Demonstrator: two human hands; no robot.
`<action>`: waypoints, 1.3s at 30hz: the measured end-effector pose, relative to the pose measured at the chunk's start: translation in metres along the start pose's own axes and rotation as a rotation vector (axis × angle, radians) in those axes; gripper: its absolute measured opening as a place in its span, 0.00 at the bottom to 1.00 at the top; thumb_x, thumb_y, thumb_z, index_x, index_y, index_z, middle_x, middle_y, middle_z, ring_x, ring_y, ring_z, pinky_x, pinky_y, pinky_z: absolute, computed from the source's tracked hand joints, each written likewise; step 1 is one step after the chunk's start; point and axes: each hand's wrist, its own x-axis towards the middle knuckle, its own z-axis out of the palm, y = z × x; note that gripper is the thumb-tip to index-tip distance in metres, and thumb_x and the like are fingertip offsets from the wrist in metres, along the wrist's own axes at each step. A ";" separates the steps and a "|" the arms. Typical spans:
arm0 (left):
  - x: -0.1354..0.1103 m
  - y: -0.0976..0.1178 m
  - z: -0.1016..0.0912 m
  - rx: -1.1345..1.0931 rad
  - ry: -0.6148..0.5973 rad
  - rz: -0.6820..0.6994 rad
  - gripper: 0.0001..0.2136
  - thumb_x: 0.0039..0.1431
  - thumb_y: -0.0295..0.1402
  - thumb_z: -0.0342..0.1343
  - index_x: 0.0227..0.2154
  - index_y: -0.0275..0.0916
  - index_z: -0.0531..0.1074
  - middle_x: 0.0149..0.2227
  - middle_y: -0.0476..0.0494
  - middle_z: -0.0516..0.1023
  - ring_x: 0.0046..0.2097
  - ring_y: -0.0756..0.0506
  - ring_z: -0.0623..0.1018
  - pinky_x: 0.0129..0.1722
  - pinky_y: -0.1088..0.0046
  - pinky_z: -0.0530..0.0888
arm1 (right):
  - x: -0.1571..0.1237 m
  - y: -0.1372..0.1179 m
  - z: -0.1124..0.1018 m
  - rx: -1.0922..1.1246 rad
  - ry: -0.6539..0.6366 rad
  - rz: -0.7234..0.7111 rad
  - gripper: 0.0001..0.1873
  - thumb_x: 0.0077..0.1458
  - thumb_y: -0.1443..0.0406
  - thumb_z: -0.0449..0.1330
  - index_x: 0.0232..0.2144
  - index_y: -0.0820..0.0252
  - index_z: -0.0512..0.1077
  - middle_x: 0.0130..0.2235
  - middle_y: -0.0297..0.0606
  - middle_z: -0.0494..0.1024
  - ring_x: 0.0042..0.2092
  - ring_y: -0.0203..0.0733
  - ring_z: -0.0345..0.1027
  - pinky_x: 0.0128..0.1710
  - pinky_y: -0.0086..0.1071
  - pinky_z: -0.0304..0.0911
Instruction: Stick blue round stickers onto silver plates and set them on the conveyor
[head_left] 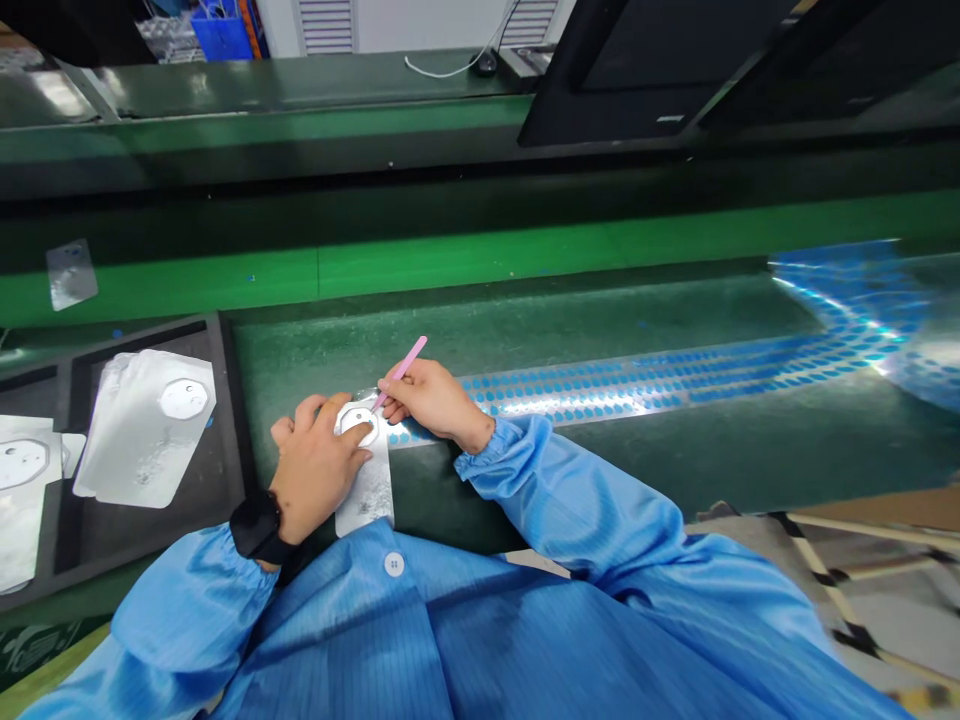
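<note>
Two bare hands on my feed, both working one spot low and left of centre. Left hand (pixel 319 465), black wristwatch (pixel 256 525) on its wrist, lies over a thin silver foil-like sheet (pixel 367 495), its fingers (pixel 352 457) spread wide around a round white disc (pixel 356 425) on that sheet, pressing rather than gripping. Right hand (pixel 431 400) sits just beside it, fingers (pixel 397 387) narrowed, pinching a slim pink plastic tool (pixel 405 370), whose tip reaches the disc's edge as far as I can tell. Sheet lies on the dark green surface (pixel 600 460), just in front of the person's blue sleeved torso. Right of the hands, a long silver strip with rows of small blue dots (pixel 600 388) runs toward the right of the frame. Lower left, a black compartment tray (pixel 225 400) holds stacked silver sheets (pixel 142 430) with white discs. Upper left, one loose silver sheet (pixel 71 275) lies apart on green. My read: sheet is very light, floppy, likely creases easily, and looks slick. I'd take it by its bare edges, clear of the disc.
</note>
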 end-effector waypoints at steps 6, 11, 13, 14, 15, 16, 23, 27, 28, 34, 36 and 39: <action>-0.001 0.002 -0.002 0.033 0.016 -0.009 0.09 0.58 0.37 0.57 0.40 0.53 0.79 0.61 0.41 0.64 0.57 0.28 0.60 0.44 0.47 0.62 | 0.001 0.000 0.000 -0.015 0.012 -0.002 0.07 0.58 0.71 0.59 0.26 0.65 0.69 0.21 0.35 0.76 0.21 0.33 0.70 0.21 0.24 0.69; -0.001 0.003 -0.002 0.032 0.024 -0.014 0.09 0.58 0.38 0.56 0.39 0.52 0.80 0.63 0.39 0.62 0.58 0.27 0.59 0.44 0.46 0.62 | 0.000 -0.003 0.001 -0.021 0.019 -0.002 0.08 0.57 0.72 0.60 0.25 0.65 0.69 0.20 0.35 0.75 0.21 0.33 0.70 0.20 0.23 0.69; 0.000 0.003 -0.002 0.031 0.021 -0.014 0.09 0.58 0.37 0.56 0.39 0.52 0.80 0.62 0.38 0.62 0.59 0.26 0.58 0.44 0.46 0.62 | 0.000 -0.004 0.001 -0.005 0.024 0.002 0.09 0.57 0.72 0.60 0.24 0.65 0.69 0.20 0.35 0.75 0.20 0.33 0.70 0.20 0.23 0.69; 0.000 0.003 -0.002 0.037 0.018 -0.017 0.09 0.58 0.37 0.56 0.39 0.52 0.80 0.63 0.38 0.62 0.60 0.26 0.57 0.44 0.46 0.62 | 0.000 -0.004 0.002 0.003 0.026 0.006 0.09 0.57 0.72 0.60 0.25 0.65 0.69 0.20 0.35 0.75 0.20 0.33 0.69 0.20 0.24 0.69; 0.000 0.003 -0.003 0.045 0.015 -0.022 0.09 0.58 0.38 0.57 0.39 0.52 0.80 0.63 0.37 0.62 0.60 0.25 0.57 0.44 0.45 0.62 | 0.000 -0.003 0.002 0.010 0.027 0.010 0.09 0.57 0.72 0.60 0.25 0.65 0.69 0.20 0.35 0.75 0.20 0.33 0.69 0.20 0.24 0.69; 0.001 0.003 -0.003 0.052 0.011 -0.024 0.09 0.58 0.38 0.57 0.40 0.51 0.80 0.63 0.36 0.61 0.61 0.25 0.56 0.44 0.45 0.62 | 0.000 -0.003 0.002 0.015 0.024 0.012 0.09 0.57 0.72 0.59 0.25 0.65 0.69 0.20 0.35 0.75 0.20 0.33 0.69 0.20 0.24 0.69; 0.001 0.004 -0.007 0.047 -0.017 -0.022 0.10 0.57 0.38 0.58 0.41 0.51 0.79 0.66 0.37 0.57 0.62 0.24 0.55 0.45 0.44 0.61 | 0.002 -0.004 0.002 0.016 0.021 0.003 0.10 0.57 0.73 0.59 0.23 0.65 0.69 0.20 0.35 0.75 0.20 0.33 0.69 0.20 0.23 0.68; 0.004 0.002 -0.006 0.049 -0.046 -0.022 0.10 0.57 0.37 0.58 0.41 0.51 0.78 0.64 0.38 0.60 0.62 0.25 0.54 0.46 0.44 0.61 | 0.001 -0.005 0.003 0.038 0.031 0.002 0.10 0.57 0.74 0.59 0.23 0.65 0.69 0.20 0.35 0.74 0.19 0.32 0.68 0.20 0.22 0.68; 0.005 0.001 -0.006 0.046 -0.060 -0.028 0.10 0.57 0.37 0.58 0.42 0.51 0.78 0.63 0.38 0.62 0.62 0.25 0.55 0.46 0.44 0.62 | 0.000 -0.006 0.003 0.051 0.031 0.004 0.10 0.57 0.74 0.59 0.23 0.65 0.69 0.19 0.35 0.74 0.19 0.32 0.68 0.19 0.22 0.68; 0.017 0.001 -0.011 -0.036 -0.145 -0.031 0.21 0.51 0.34 0.64 0.49 0.47 0.70 0.54 0.38 0.71 0.60 0.29 0.59 0.50 0.47 0.63 | -0.003 -0.012 0.000 0.159 0.004 0.090 0.14 0.58 0.74 0.57 0.20 0.66 0.69 0.17 0.34 0.72 0.17 0.30 0.66 0.18 0.20 0.66; 0.023 0.000 -0.016 -0.083 -0.196 -0.056 0.24 0.49 0.33 0.65 0.51 0.44 0.67 0.51 0.38 0.71 0.57 0.33 0.65 0.50 0.50 0.65 | -0.001 -0.011 -0.005 0.211 -0.038 0.113 0.14 0.58 0.73 0.58 0.20 0.66 0.69 0.17 0.36 0.73 0.17 0.30 0.66 0.18 0.20 0.66; 0.037 -0.012 -0.030 -0.183 -0.218 -0.072 0.24 0.49 0.29 0.62 0.50 0.43 0.65 0.49 0.40 0.70 0.51 0.39 0.72 0.49 0.58 0.69 | 0.003 -0.007 -0.013 0.320 -0.123 0.113 0.13 0.58 0.70 0.60 0.22 0.67 0.71 0.18 0.39 0.75 0.18 0.31 0.68 0.19 0.21 0.67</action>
